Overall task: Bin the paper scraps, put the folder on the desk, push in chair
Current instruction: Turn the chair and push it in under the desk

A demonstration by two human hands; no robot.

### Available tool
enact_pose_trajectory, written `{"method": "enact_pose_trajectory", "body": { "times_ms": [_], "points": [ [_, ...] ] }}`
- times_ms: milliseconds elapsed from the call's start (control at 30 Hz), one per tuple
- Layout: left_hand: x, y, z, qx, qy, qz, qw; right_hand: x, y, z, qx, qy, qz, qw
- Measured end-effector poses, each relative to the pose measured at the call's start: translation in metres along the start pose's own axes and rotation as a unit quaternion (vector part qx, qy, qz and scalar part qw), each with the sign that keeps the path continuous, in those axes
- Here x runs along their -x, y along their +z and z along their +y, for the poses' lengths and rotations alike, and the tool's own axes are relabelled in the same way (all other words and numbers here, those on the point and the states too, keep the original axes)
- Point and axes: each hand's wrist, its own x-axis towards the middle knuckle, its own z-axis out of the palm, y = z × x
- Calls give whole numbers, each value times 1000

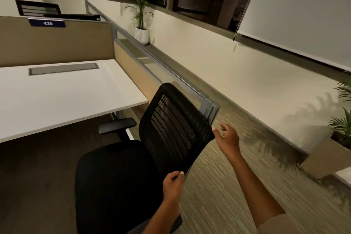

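A black office chair [171,127] with a mesh back stands in front of the white desk [62,97], its seat partly out from under the desktop. My left hand [173,186] grips the lower edge of the chair's backrest. My right hand [227,137] hovers at the backrest's right edge with its fingers apart, the thumb touching or nearly touching the frame. No paper scraps, folder or bin show in this view.
Beige partition panels [57,43] with a blue "439" plate close the desk's far and right sides. A carpeted aisle [237,176] runs to the right along a wall. Potted plants stand at the wall [141,32] and at the right [340,138]. Another chair [38,7] sits beyond the partition.
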Motion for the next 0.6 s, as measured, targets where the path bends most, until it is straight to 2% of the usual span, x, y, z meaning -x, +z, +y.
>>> {"method": "enact_pose_trajectory", "body": {
  "times_ms": [133,267,400,500,600],
  "points": [
    [-33,37,-8,123,-104,9,987,-39,18,10,7,16,-69,997],
    [-62,61,-17,234,-175,26,956,-60,36,18,7,55,-121,991],
    [-87,77,-18,342,-211,26,915,-65,45,28,-31,79,-123,989],
    [-100,83,-15,441,-224,20,869,-60,54,31,-54,109,-115,986],
    [-105,87,-10,512,-216,9,832,-53,59,30,-58,91,-111,988]
  ]
}}
